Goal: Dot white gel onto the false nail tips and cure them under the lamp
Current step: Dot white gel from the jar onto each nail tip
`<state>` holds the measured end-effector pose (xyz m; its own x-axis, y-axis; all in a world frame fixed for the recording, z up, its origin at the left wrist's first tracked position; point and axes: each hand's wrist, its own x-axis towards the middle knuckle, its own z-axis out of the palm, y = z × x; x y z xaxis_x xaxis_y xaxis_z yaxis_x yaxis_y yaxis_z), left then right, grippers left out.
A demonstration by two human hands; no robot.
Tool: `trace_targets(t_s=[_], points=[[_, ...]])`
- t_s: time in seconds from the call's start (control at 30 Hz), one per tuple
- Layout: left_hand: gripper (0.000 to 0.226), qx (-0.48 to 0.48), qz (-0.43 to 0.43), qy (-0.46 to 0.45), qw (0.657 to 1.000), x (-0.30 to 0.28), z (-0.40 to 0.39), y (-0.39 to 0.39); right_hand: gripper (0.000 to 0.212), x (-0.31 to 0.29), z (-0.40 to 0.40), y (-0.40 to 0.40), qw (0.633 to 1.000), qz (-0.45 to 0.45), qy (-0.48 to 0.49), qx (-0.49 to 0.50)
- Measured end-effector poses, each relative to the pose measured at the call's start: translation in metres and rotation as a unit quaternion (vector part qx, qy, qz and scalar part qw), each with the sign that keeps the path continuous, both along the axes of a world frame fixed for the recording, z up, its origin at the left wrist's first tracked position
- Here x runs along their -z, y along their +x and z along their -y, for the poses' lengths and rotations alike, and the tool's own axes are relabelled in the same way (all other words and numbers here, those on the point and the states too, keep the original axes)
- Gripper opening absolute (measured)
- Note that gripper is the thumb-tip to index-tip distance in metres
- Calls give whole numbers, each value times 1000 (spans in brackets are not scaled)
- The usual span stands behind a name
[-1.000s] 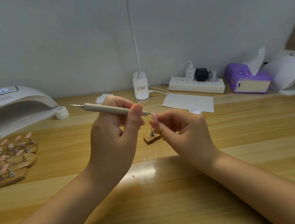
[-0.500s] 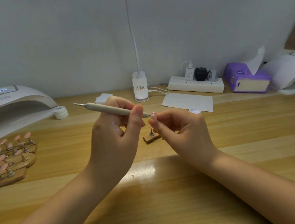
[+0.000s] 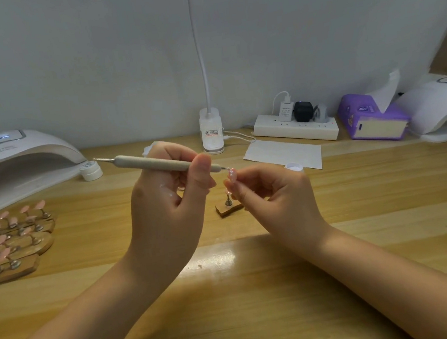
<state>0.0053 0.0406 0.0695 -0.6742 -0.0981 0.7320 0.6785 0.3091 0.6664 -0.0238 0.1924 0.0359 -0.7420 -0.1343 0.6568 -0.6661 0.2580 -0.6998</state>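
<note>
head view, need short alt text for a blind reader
The left hand holds a dotting pen with its tip at a pink nail tip pinched in the right hand, above a wooden table. A white curing lamp sits far left.

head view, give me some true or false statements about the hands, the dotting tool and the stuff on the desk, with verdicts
1. The left hand holds the dotting tool. True.
2. The right hand rests flat and empty on the desk. False: it pinches a pink nail tip, raised above the desk.
3. The tool's fine end is at the nail tip. True.
4. The wooden stands with pink tips are on the right side of the desk. False: they lie on the left, in front of the left curing lamp.
5. The purple tissue pack sits beside the power strip. True.
6. The small white jar is held in the left hand. False: it stands on the desk near the left curing lamp.
</note>
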Motion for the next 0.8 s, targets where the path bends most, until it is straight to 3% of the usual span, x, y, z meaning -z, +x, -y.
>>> trace_targets(t_s=[0.27,0.8], points=[[7,6,-39,4,999,-11,2,4,8,-1,0,1,1000,0,-7,0],[18,-10,6,-11,1000,0,4,-3,11,0,0,0,1000,-12,-14,-16]])
